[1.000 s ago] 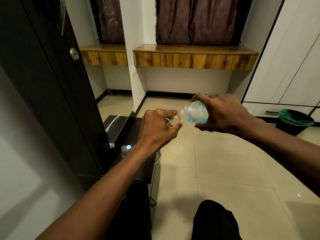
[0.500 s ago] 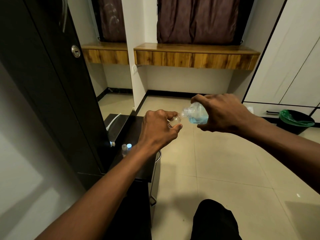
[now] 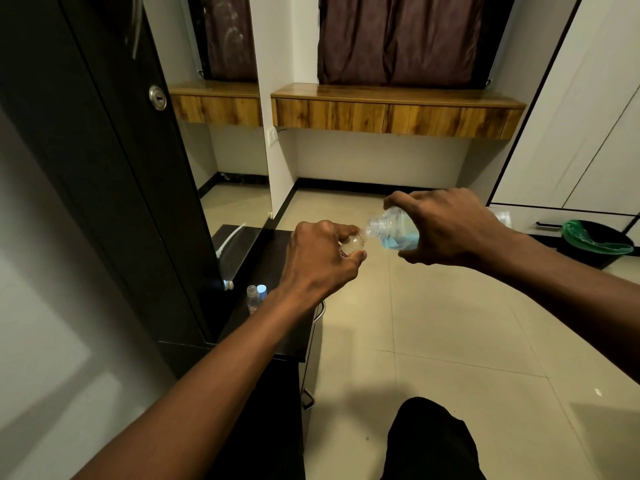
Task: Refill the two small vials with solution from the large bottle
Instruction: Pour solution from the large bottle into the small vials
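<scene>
Left hand [image 3: 318, 259], grip clamped round a small vial [image 3: 354, 242]; right hand [image 3: 446, 230] clamped on the large bottle [image 3: 393, 232], tilted in from 3 o'clock. Narrow neck, so any wobble could spill solution onto the floor [image 3: 450, 341]

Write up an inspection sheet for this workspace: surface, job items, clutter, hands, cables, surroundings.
Surface: black cabinet top, glossy.
Job's things: large bottle tilted, blue solution inside, mouth at small vial; second vial stands on the cabinet top.
Clutter: blue cap-like item beside second vial.
Hands: left hand grips small vial; right hand grips large bottle.
Cables: white cord-like strip by mirror, unclear.
Surroundings: tiled floor, wooden shelf, curtain, bin.
</scene>
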`<move>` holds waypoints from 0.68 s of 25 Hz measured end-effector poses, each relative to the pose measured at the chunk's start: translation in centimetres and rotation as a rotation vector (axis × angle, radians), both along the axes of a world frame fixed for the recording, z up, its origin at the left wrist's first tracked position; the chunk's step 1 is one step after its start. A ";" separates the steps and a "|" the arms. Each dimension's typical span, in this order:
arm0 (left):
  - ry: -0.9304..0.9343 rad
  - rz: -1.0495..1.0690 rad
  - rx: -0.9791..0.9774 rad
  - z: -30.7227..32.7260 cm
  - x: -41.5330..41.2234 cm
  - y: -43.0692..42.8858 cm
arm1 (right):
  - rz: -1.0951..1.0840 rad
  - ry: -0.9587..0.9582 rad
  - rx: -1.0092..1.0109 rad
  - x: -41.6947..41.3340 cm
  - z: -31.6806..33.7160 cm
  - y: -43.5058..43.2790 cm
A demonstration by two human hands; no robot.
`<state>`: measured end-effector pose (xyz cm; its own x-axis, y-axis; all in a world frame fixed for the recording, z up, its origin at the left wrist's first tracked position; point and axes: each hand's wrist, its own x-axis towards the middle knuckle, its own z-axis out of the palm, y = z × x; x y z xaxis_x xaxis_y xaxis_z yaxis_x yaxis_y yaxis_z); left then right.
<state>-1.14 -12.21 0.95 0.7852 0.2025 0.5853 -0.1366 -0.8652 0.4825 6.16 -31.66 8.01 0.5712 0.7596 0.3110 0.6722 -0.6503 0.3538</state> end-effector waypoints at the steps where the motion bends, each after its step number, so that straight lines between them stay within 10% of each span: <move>1: -0.001 0.001 -0.001 0.0 0.0 0.0 | 0.001 0.003 0.001 0.0 0.0 0.0; 17: 0.001 -0.012 0.001 0.1 -0.3 0.0 | -0.002 0.007 -0.027 -0.2 0.4 0.3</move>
